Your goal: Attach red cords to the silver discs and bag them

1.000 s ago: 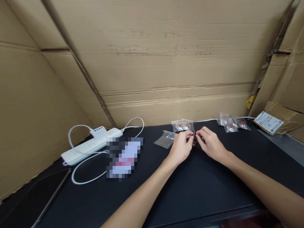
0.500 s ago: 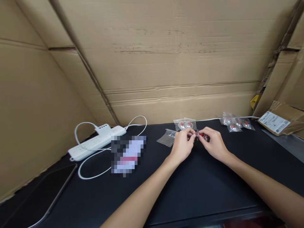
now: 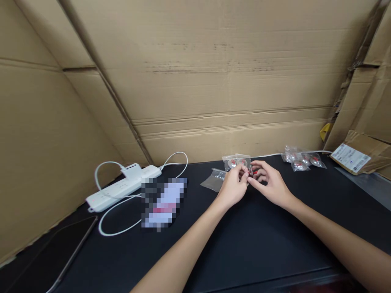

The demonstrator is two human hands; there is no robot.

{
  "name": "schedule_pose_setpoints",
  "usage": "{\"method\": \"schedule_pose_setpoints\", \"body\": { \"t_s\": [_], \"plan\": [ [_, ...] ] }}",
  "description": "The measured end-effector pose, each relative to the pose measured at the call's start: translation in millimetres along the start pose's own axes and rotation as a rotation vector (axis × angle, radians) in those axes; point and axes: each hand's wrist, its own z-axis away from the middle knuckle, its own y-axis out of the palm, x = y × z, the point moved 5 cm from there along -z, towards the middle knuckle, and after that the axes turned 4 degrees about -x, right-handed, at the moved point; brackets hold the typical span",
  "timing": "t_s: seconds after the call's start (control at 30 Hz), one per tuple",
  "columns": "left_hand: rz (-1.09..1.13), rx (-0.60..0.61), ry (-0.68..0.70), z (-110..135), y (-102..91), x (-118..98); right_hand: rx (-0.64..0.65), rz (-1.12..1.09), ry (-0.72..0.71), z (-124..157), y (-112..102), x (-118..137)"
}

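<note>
My left hand [image 3: 233, 186] and my right hand [image 3: 270, 183] meet over the black table [image 3: 244, 244], fingers pinched together on a small round metal piece with a red part [image 3: 251, 172]. Most of that piece is hidden by my fingertips. Just behind my hands lies a clear bag holding two round red-and-silver pieces [image 3: 236, 162]. An empty-looking clear bag [image 3: 214, 179] lies to the left of my left hand.
A heap of small clear bags with similar pieces [image 3: 301, 159] lies at the back right. A white power strip [image 3: 122, 186] with a looped white cable [image 3: 122, 211] sits at the left. A dark tablet [image 3: 51, 256] lies front left. Cardboard walls [image 3: 214, 81] enclose the table; a labelled cardboard piece [image 3: 356, 156] is at the right.
My hands have stayed together on the small piece. The fingers have shifted a little, and my right hand's fingers now spread wider round it.
</note>
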Motion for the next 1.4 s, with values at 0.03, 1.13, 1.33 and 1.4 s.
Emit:
{"method": "schedule_pose_setpoints", "body": {
  "t_s": [0.03,1.13,1.33,1.4],
  "plan": [
    [-0.005,0.012,0.011,0,0.6,-2,0.000,-0.039,0.024,0,0,-2],
    [-0.752,0.087,0.119,10,-9.3,-7,-0.082,-0.536,0.563,-1,-7,-30],
    [-0.498,0.081,0.075,8,-9.7,-3,-0.080,-0.476,0.517,-2,-6,-28],
    [-0.433,0.065,0.042,6,-10.8,-1,-0.094,-0.444,0.493,-2,-6,-29]
  ]
}}
